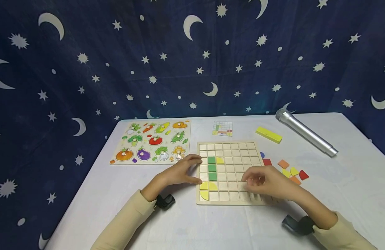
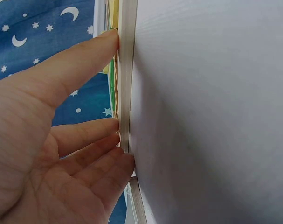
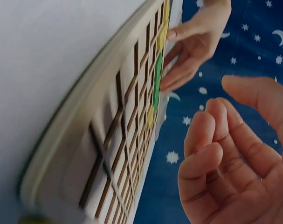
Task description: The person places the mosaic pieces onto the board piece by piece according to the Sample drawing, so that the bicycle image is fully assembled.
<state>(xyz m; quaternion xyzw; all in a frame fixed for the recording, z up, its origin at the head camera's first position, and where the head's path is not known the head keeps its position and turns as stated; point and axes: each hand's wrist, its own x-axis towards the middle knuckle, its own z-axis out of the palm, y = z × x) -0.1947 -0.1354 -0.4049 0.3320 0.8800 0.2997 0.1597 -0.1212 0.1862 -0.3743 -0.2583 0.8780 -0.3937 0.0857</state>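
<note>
Wooden and gridded, a board (image 1: 228,169) is laid at the middle of the white-covered table (image 1: 180,222). Its left edge is touched by the fingertips of the left hand (image 1: 180,172), whose thumb is spread well apart from gently bent fingers, nothing being gripped. Above the board's near right part the right hand (image 1: 269,180) is held, its fingers loosely curled and its thumb parted from them; nothing is grasped. Three green squares (image 1: 212,168) are lined up in the second column from the left, and a yellow piece (image 1: 220,160) is set just right of the farthest one. Three more yellow pieces (image 1: 213,186) are placed in the near left corner. To the right of the board, loose red, orange, yellow and blue pieces (image 1: 283,164) are scattered. Beyond its far edge, a patterned card (image 1: 222,128) is laid flat. On the far left a vegetable puzzle (image 1: 166,142) is seen; on the far right, a yellow bar (image 1: 269,134) and a silver microphone (image 1: 308,132).
</note>
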